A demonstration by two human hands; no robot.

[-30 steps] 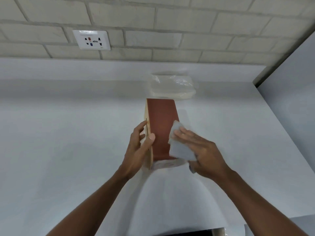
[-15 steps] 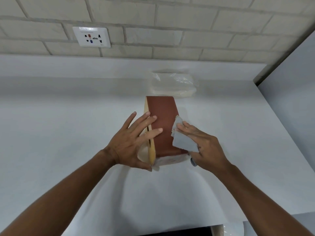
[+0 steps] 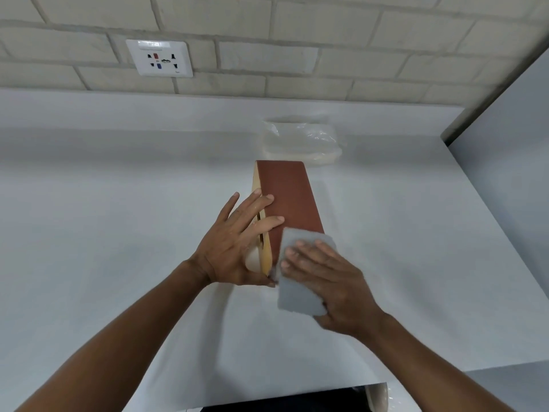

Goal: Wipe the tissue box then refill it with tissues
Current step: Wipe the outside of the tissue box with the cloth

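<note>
Two hands work at mid-table [image 3: 118, 233]. Tissue box [image 3: 289, 197], brown top w/ pale wood side, stands on its side approx. at centre, long axis running away from the person. Left hand [image 3: 234, 245]: fingers spread, laid flat vs. the wood side and top edge, bracing the box; no closed grasp. Right hand [image 3: 326, 278]: palm down, fingers extended, pressing a grey cloth [image 3: 297, 298] onto the box's near end. Plastic-wrapped tissue pack [image 3: 303, 142] lies behind the box, near the wall.
</note>
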